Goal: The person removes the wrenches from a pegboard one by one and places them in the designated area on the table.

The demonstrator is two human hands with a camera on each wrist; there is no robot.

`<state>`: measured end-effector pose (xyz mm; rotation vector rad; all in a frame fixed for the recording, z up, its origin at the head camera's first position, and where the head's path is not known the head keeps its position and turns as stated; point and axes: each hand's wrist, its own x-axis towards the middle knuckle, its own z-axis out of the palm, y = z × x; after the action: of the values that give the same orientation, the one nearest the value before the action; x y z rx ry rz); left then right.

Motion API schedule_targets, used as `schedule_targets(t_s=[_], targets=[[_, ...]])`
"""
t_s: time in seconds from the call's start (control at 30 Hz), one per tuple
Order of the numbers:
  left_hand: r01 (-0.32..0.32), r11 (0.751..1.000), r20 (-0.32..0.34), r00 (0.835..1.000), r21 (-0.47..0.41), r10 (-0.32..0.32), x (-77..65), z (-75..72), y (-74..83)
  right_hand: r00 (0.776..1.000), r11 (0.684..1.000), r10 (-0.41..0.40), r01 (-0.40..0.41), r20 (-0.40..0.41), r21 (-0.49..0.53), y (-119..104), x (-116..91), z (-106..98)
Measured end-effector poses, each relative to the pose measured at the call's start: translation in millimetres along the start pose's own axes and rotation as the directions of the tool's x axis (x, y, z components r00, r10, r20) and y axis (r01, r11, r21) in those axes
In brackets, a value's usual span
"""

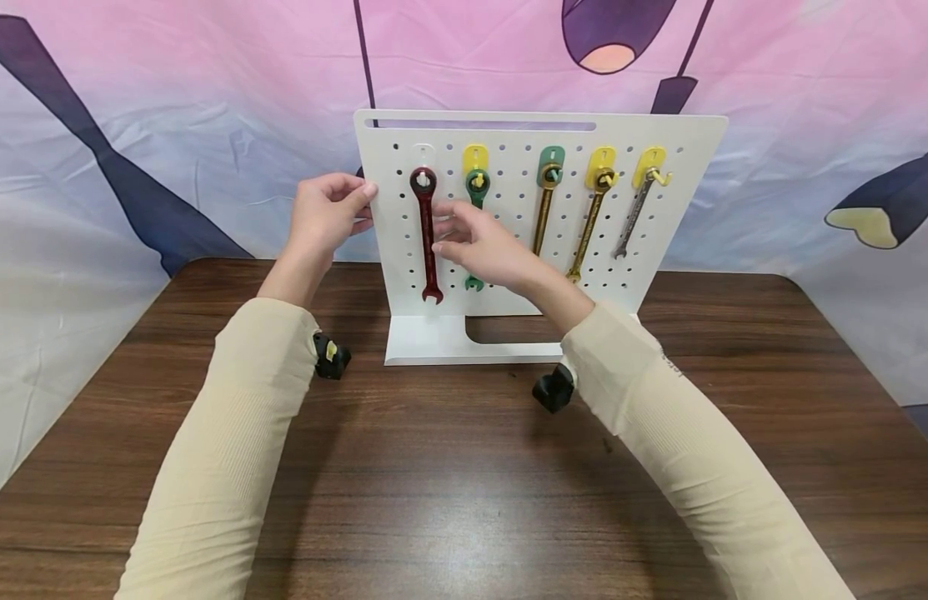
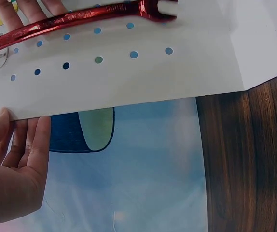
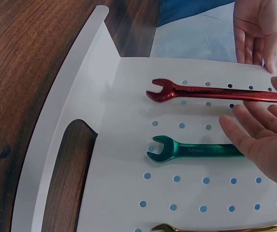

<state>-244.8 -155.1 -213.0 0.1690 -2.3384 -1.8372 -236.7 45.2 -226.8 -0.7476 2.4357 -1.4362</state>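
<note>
My left hand (image 1: 318,215) pinches the left edge of the white pegboard (image 1: 659,129), thumb in front and fingers behind. A red combination wrench (image 1: 428,242) hangs by its ring end on the leftmost hook, open jaw down. My right hand (image 1: 488,246) reaches in beside its shaft, fingers loosely bent and spread. In the right wrist view its fingertips lie right at the wrench's edge, not closed round it. Just right hangs a green wrench (image 3: 201,150), its middle hidden in the head view by the right hand.
Farther right hang two gold wrenches, one on a green hook (image 1: 551,156) and one on a yellow hook (image 1: 602,158), then a small silver wrench (image 1: 634,221). The board's foot (image 1: 426,346) stands on a brown wooden table (image 1: 448,467). A printed cloth (image 1: 231,167) hangs behind.
</note>
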Motion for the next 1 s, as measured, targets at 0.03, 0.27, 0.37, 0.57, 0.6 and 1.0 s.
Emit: schedule_targets(t_s=[0.03,0.27,0.37,0.57,0.6,1.0], targets=[[0.0,1.0,0.0,1.0,0.001,0.0,0.1,0.1,0.0,1.0,1.0,0.003,-0.003,-0.001,0.01,-0.1,-0.1,0.1],[-0.001,1.0,-0.002,1.0,0.003,0.001,0.9,0.1,-0.4,0.999,0.993,0.021,-0.016,-0.044,0.115,-1.7,-0.3,2.0],[-0.001,1.0,-0.001,1.0,0.0,0.001,1.1,0.0,-0.6,0.997,0.99,0.031,-0.021,-0.073,0.138,-2.4,0.1,3.8],[-0.001,1.0,-0.001,1.0,-0.002,0.001,1.2,-0.3,-0.1,0.994,0.993,0.045,-0.033,-0.103,0.113,-4.9,-0.5,7.3],[-0.002,1.0,-0.001,1.0,-0.002,0.002,1.2,-0.2,0.0,0.993,0.993,0.046,-0.035,-0.104,0.109,-5.2,-0.7,7.8],[-0.003,1.0,-0.003,1.0,0.005,0.003,0.1,0.0,0.2,0.991,0.996,0.013,-0.001,-0.136,0.087,-5.1,-3.9,9.5]])
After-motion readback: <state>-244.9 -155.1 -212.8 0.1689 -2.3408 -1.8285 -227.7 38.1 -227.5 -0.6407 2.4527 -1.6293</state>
